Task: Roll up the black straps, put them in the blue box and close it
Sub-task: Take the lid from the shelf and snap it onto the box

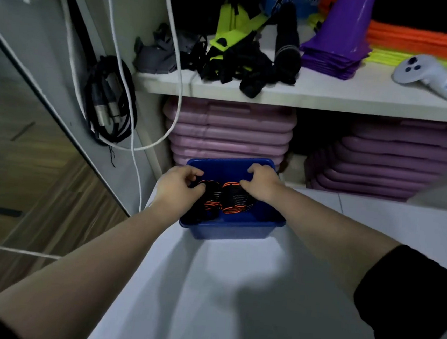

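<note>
Pressing two rolled straps (223,199) into the blue box (228,228) on the desk (233,292), left hand (179,185) and right hand (263,181) each pinching a soft, springy roll, probably best gripped across the coil.

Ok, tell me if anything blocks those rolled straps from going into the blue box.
Nothing visible does. The blue box is open with no lid on it, and both rolled straps already sit inside, with the left hand and right hand on them.
</note>
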